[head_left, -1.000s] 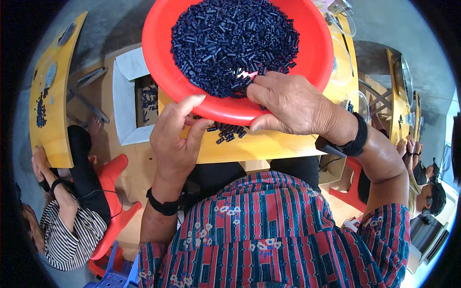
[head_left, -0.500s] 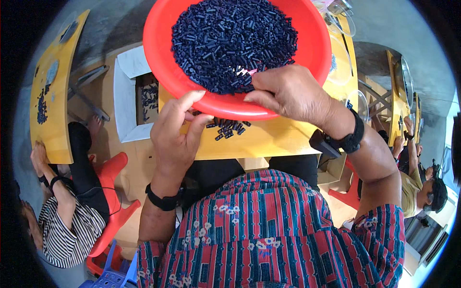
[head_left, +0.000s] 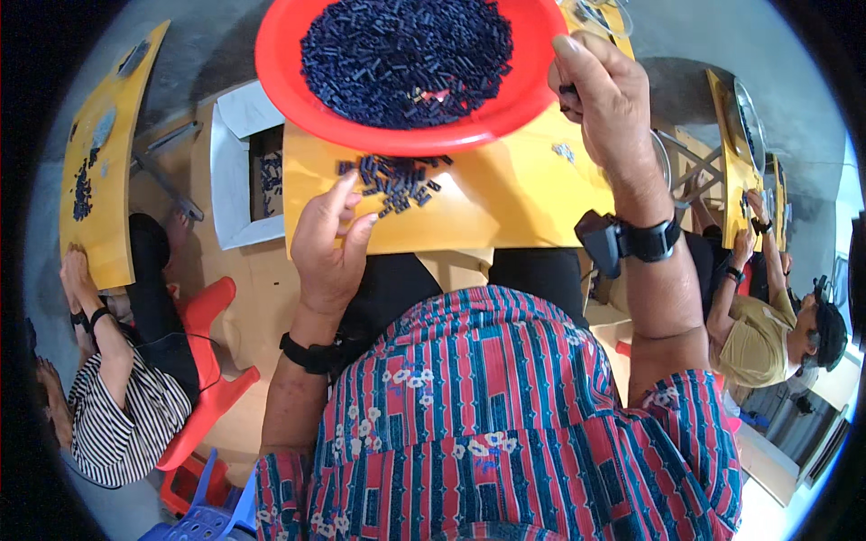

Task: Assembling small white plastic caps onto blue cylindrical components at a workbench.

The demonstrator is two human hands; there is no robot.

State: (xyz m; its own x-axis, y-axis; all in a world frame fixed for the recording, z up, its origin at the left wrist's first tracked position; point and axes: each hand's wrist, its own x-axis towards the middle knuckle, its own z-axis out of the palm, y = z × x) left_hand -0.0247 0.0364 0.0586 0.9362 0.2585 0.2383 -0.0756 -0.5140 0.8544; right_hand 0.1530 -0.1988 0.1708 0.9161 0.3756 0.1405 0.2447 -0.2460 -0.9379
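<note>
A round red basin (head_left: 298, 99) full of small dark blue pieces (head_left: 406, 54) stands on my yellow table (head_left: 505, 198). A small heap of the same dark pieces (head_left: 397, 180) lies on the table just in front of the basin. My left hand (head_left: 329, 243) hovers at that heap, fingers loosely spread, holding nothing. At the basin's right rim my right hand (head_left: 604, 99) is raised, its fingers pinched on a small dark piece (head_left: 568, 90). Both wrists carry black bands.
A white cardboard box (head_left: 234, 171) with dark parts inside sits left of the table. A person in a striped shirt (head_left: 126, 406) works at another yellow table (head_left: 99, 162) on the left. Another person in a yellow shirt (head_left: 758, 334) sits right. A red plastic chair (head_left: 212, 379) stands lower left.
My right hand left the basin's front edge and rose to its right rim. My left hand let go of the basin's underside and dropped to the loose heap.
</note>
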